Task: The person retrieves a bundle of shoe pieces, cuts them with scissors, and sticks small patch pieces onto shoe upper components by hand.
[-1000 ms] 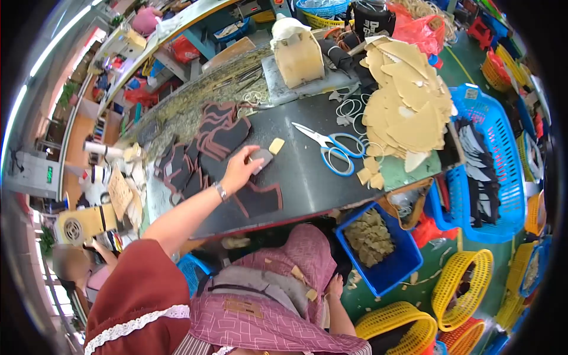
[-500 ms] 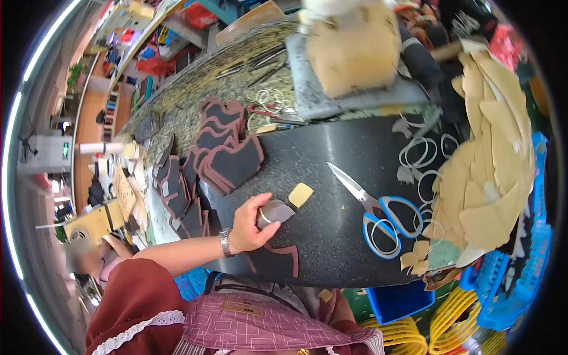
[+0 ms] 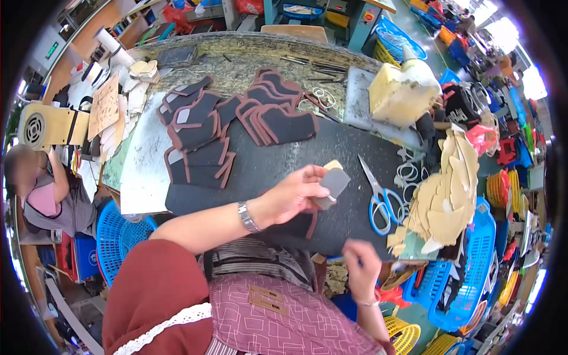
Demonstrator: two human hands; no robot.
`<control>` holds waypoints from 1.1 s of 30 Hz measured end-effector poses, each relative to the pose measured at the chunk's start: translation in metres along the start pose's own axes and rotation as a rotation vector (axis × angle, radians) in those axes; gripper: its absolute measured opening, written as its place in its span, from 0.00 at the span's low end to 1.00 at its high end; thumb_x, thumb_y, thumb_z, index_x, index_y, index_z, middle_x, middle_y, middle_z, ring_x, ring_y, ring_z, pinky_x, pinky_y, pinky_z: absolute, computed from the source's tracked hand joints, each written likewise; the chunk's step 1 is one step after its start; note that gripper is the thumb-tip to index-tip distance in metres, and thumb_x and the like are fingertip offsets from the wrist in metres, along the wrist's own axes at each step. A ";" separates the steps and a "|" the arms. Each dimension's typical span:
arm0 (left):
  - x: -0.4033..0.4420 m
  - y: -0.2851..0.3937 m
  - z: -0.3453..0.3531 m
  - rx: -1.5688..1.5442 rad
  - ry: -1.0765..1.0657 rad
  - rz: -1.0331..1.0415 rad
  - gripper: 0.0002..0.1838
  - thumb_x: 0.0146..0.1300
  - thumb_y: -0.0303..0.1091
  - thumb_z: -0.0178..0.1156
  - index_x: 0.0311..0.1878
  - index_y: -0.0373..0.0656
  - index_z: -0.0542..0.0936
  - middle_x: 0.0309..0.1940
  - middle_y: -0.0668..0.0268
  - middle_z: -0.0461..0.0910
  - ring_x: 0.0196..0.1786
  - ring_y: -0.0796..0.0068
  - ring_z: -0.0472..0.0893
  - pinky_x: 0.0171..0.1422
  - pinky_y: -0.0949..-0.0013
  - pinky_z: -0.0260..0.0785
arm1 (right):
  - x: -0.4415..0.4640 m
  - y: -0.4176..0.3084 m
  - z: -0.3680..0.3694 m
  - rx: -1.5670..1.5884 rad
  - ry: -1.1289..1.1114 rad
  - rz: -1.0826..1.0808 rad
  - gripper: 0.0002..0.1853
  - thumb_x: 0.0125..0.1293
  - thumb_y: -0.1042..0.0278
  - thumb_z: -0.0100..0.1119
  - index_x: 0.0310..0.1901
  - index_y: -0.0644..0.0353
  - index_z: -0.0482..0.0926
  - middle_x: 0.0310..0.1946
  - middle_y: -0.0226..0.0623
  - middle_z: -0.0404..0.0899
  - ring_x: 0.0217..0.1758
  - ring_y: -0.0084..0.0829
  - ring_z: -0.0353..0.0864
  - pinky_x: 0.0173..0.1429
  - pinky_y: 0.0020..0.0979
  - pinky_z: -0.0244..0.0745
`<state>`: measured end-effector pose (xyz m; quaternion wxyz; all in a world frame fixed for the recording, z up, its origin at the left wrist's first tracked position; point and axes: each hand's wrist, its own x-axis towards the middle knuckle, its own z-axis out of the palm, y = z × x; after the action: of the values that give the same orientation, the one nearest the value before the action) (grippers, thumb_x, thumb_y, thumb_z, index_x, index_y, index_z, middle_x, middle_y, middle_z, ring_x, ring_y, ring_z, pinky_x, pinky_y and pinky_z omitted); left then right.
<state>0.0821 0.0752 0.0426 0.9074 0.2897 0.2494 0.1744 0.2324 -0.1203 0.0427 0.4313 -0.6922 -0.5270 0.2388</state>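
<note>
My left hand, with a metal watch at its wrist, grips small grey cut pieces between thumb and fingers above the black mat. Just behind them, partly covered, shows a small cream piece. A dark panel with a brownish-pink edge lies partly hidden beneath my left wrist. My right hand hovers at the mat's front edge, its fingers curled but smeared by motion; whether it holds anything is unclear. Scissors with blue handles lie to the right of the grey pieces.
Overlapping stacks of dark edged panels lie at the back and left of the mat. White rubber bands and a heap of tan scraps are at right. A cream block stands behind. Another person is at far left.
My view has swung, bringing more of the left side and the room into sight. My left hand has lifted and turned the grey pieces. My right hand has come into view.
</note>
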 end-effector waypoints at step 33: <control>0.061 -0.037 -0.001 0.437 0.070 0.187 0.20 0.73 0.47 0.39 0.59 0.45 0.66 0.44 0.70 0.73 0.44 0.84 0.74 0.44 0.76 0.73 | 0.122 0.006 0.026 -0.383 0.165 -0.349 0.12 0.51 0.79 0.62 0.38 0.62 0.73 0.43 0.43 0.75 0.45 0.44 0.75 0.48 0.38 0.70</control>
<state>0.1375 0.0751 -0.0022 0.7940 0.4946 0.2847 0.2094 0.2558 0.0025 0.0397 0.3685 -0.6772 -0.6369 -0.0003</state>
